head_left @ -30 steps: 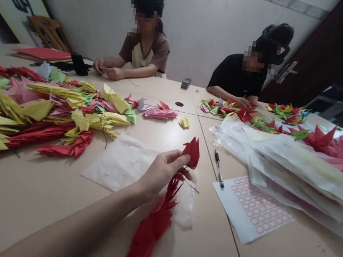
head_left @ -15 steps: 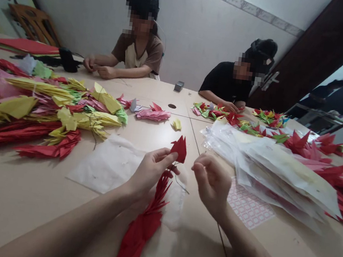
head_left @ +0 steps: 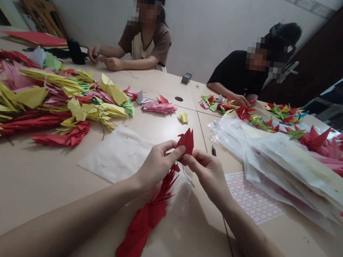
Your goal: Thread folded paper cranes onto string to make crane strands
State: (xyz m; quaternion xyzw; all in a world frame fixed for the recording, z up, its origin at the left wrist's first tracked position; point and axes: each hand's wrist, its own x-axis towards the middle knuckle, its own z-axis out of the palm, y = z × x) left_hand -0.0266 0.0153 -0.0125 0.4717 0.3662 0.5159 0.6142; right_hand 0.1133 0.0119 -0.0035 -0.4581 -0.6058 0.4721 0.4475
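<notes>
A folded red paper crane (head_left: 186,140) is pinched between the thumb and fingers of my left hand (head_left: 163,159). My right hand (head_left: 205,171) has its thumb and forefinger closed at the crane's lower right edge, touching it; whether a thread is also between them is hidden. Below my hands, a bundle of red paper cranes (head_left: 142,230) runs down toward the table's near edge. A thin dark thread (head_left: 188,176) curves out beneath my fingers. Under my left hand lies a white plastic bag (head_left: 114,154).
Heaps of yellow, pink and red folded paper (head_left: 53,92) cover the left side. Plastic bags (head_left: 293,165) lie on the right, by a label sheet (head_left: 253,198) and a pen (head_left: 213,150). Two people (head_left: 147,37) sit across the table, hands on their own work.
My right hand has moved left to meet the red crane, closing on its edge. My left hand still holds the crane. The camera view has shifted slightly, and the pen has come into sight.
</notes>
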